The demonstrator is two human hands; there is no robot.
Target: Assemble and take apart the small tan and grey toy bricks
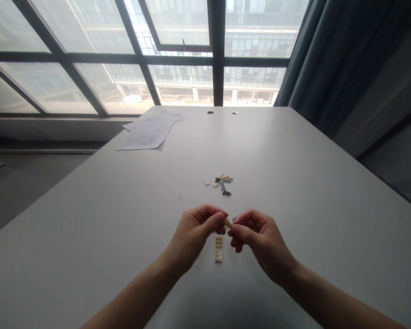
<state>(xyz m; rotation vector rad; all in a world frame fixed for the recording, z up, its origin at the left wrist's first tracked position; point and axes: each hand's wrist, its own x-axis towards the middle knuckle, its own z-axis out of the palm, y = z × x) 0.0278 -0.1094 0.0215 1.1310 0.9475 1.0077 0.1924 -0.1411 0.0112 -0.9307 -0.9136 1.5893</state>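
Between the fingertips of both hands is a small tan building brick (229, 223), mostly covered by the fingers. My left hand (202, 226) pinches its left end, and my right hand (255, 230) pinches its right end. On the table just below the hands lies a tan studded plate (218, 249), lengthwise toward me. A small grey piece (234, 219) shows partly behind my right fingers. Farther off is a loose pile of small bricks (222, 180) in tan, grey and black, with a white piece (206, 182) at its left.
The white table (89, 219) stretches away to large windows (178, 82). Printed papers (150, 130) lie at its far left. Two round holes, including a dark one (210, 112), sit near the far edge. A dark curtain (315, 64) hangs at the right.
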